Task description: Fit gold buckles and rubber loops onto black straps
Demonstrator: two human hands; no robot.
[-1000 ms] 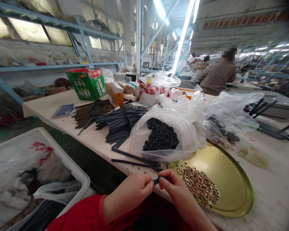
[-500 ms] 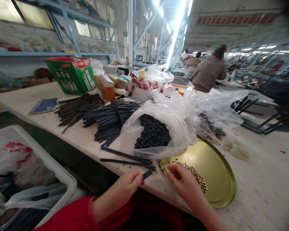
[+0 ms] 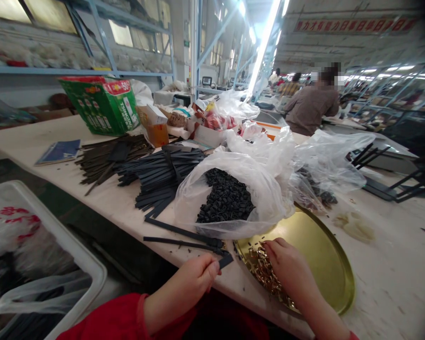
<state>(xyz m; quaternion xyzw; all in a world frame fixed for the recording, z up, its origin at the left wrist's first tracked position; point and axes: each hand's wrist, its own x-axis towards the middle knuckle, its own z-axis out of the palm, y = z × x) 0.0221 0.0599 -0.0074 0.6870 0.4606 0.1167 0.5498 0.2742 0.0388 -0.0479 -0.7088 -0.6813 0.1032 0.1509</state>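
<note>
My left hand (image 3: 202,274) is closed round a dark strap (image 3: 226,261), and its flat end sticks out past the thumb. Over a golden oval tray (image 3: 326,255), my right hand (image 3: 288,265) has its fingertips pinched together at the edge of a heap of small gold-coloured metal buckles (image 3: 265,274). Whatever is between those fingertips is hidden. Two dark straps (image 3: 184,230) with fittings at their right ends lie just beyond my left hand. Behind them an open clear plastic bag (image 3: 269,208) holds many small black loops (image 3: 226,196).
Bundles of dark straps (image 3: 159,177) lie behind the bag's left side. A green carton (image 3: 99,106) and a blue booklet (image 3: 58,152) sit farther left. A white bin (image 3: 98,278) stands beside the table at left. A person (image 3: 313,104) works in the background.
My right hand has moved slightly right, with its fingertips now at the buckle heap, more of which shows. My left hand still grips the strap. The view has shifted a little.
</note>
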